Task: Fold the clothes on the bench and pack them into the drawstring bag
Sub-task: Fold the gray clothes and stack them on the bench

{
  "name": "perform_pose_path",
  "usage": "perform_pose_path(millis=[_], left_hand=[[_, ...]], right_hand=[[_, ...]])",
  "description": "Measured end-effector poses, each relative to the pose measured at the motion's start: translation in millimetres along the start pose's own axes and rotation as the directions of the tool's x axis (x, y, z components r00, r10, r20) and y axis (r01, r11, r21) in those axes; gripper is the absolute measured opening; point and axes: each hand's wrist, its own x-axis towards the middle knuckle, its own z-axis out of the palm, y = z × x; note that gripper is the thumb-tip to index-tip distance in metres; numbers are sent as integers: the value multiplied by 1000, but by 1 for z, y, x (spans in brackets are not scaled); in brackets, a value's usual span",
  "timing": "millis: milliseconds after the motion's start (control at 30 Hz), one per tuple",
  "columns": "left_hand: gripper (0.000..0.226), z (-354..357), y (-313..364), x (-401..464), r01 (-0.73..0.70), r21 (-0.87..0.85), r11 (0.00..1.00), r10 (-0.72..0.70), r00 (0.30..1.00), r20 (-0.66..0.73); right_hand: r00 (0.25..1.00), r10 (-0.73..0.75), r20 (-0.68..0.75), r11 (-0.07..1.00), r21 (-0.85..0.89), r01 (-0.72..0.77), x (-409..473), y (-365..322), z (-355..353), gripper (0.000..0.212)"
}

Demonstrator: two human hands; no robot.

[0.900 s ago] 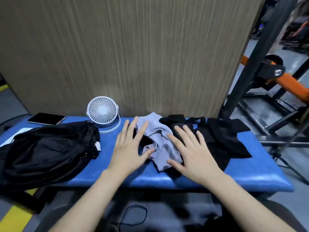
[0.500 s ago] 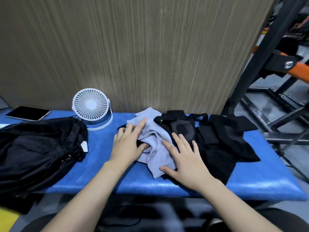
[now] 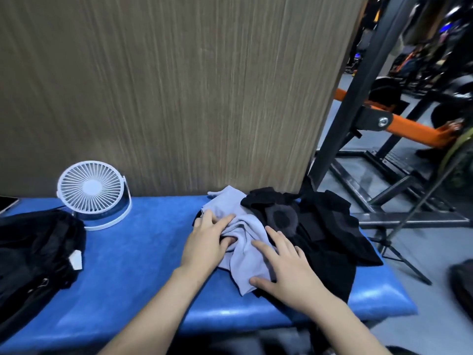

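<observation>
Evidently sorting the pile: left hand bunched a fold of the lilac-grey garment in a curled grip, probably to lift it off the black clothes. Right hand lay flat, fingers straight, pinning its lower edge. Garment crumpled, unfolded, mid-tabletop. Black drawstring bag sat well apart at left.

The left hand has come down and bunched the grey garment; the right hand now presses it flat.
</observation>
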Motion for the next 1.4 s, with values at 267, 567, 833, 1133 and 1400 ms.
perform_pose_path(millis=[267,567,833,1133,1400], left_hand=[[52,10,17,18,-3,-82,997,7,998,57],[18,-17,7,17,-21,-37,999,21,1000,4],[14,-36,29,14,-85,-233,969,15,957,-288],[23,-85,30,-20,-356,-370,858,149,863,-483],[45,-134,-12,-47,-331,-267,905,103,781,-617]], right_hand=[[999,15,-36,994,112,-11,-4,35,1,84],[1000,1,-23,995,100,1,-7,25,-4,77],[958,7,-286,973,225,60,-10,17,-11,64],[877,87,-472,993,109,-40,18,-25,-9,50],[811,40,-583,991,128,43,26,-61,-26,53]])
